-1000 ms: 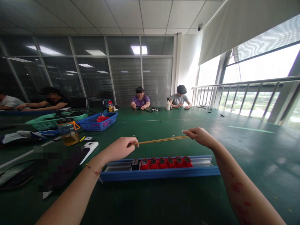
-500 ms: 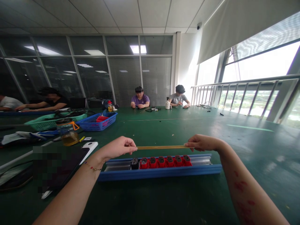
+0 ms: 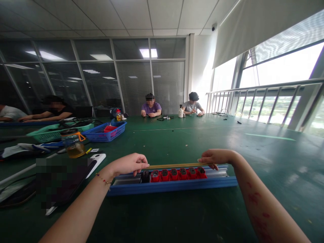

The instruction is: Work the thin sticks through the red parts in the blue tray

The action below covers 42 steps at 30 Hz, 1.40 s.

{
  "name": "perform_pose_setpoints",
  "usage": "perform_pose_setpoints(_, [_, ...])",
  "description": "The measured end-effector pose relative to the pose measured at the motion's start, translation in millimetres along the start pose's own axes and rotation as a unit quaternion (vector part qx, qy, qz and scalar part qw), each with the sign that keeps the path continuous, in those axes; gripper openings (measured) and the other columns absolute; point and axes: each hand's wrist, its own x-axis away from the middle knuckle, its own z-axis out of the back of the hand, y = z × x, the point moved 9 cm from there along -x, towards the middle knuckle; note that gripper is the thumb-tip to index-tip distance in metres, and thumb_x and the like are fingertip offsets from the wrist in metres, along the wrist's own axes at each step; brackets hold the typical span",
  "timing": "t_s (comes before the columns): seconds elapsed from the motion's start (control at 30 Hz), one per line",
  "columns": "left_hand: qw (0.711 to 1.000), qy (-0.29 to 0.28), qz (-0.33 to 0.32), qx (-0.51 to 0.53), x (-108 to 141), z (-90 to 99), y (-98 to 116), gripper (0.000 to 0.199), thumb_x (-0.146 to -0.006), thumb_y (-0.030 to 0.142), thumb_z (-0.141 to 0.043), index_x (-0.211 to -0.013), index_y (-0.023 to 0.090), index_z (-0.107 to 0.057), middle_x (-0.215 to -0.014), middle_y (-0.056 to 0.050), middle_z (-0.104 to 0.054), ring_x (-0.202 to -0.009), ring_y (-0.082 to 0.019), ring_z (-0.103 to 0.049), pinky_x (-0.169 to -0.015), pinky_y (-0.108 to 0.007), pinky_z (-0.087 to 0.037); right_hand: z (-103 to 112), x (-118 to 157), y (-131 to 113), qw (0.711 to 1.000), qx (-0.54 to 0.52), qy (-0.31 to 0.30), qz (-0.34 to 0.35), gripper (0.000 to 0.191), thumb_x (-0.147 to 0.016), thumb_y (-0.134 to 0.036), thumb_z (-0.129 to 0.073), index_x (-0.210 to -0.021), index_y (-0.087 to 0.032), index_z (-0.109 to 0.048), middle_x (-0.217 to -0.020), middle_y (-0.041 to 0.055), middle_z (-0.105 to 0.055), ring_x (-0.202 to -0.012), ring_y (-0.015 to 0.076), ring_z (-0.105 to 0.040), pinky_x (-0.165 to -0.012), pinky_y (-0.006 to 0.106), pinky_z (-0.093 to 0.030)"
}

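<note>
My left hand [image 3: 135, 163] pinches the left end of a bundle of thin brass-coloured strips [image 3: 174, 165]. At the other end, the fingers of my right hand [image 3: 210, 158] are closed on the strips. The strips lie level along the far side of a blue rail [image 3: 167, 185] with a silvery inner channel; whether they touch it I cannot tell. Inside the channel sits a row of several red blocks [image 3: 174, 175] with dark tops. A black block [image 3: 145, 177] stands at the row's left end, just by my left fingertips.
To the left are a dark tablet-like slab [image 3: 68, 189], a white object [image 3: 96, 163], a jar of amber liquid [image 3: 74, 145], a blue basket [image 3: 106, 133] and a green basket [image 3: 59, 130]. Other people sit at the far side and left of the green table [image 3: 202, 135].
Both hands have lowered the strips from above the rail down to its far edge. The rail and blocks look unmoved.
</note>
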Motion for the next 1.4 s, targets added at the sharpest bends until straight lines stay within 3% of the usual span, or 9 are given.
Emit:
perform_pose_setpoints(0.3, [0.998,-0.051,0.022,0.019,-3,-11.4,-12,0.043,-0.067,0.056,-0.052,-0.086,0.017,-0.051,-0.068,-0.002,-0.060,-0.055,-0.013,-0.056,-0.051,-0.023,-0.041,-8,-4,7,0.999,0.004,-0.019,-0.050,0.061,-0.063,-0.072,-0.045,-0.085,-0.016,-0.053,-0.068,0.0024,-0.063,-0.060,0.0184,-0.060,-0.056,0.028,-0.044])
perform_pose_setpoints(0.53, [0.998,-0.064,0.018,-0.001,-6,-13.9,-15,0.042,-0.068,0.057,-0.051,-0.085,0.018,-0.051,-0.070,-0.001,-0.061,-0.056,-0.013,-0.057,-0.052,-0.022,-0.042,-11,-9,12,0.996,0.041,-0.020,-0.073,0.060,-0.060,-0.073,-0.047,-0.082,-0.017,-0.054,-0.069,0.0025,-0.064,-0.062,0.0187,-0.061,-0.056,0.027,-0.042])
perform_pose_setpoints(1.13, [0.997,-0.063,0.003,-0.033,-3,-8.5,-13,0.037,-0.067,0.051,-0.053,-0.083,0.017,-0.057,-0.075,-0.002,-0.064,-0.064,-0.015,-0.059,-0.057,-0.023,-0.042,-7,-12,10,0.998,0.065,-0.004,-0.027,0.055,-0.064,-0.068,-0.047,-0.084,-0.018,-0.054,-0.069,0.0018,-0.061,-0.063,0.0172,-0.056,-0.052,0.025,-0.038])
perform_pose_setpoints(1.4, [0.991,-0.030,-0.012,-0.133,1,6.4,-10,0.038,-0.070,0.052,-0.047,-0.083,0.020,-0.064,-0.076,0.000,-0.063,-0.069,-0.015,-0.054,-0.054,-0.020,-0.036,-3,-16,9,0.996,0.089,0.017,-0.014,0.053,-0.064,-0.067,-0.050,-0.082,-0.017,-0.054,-0.071,0.0026,-0.061,-0.064,0.0166,-0.056,-0.052,0.023,-0.037])
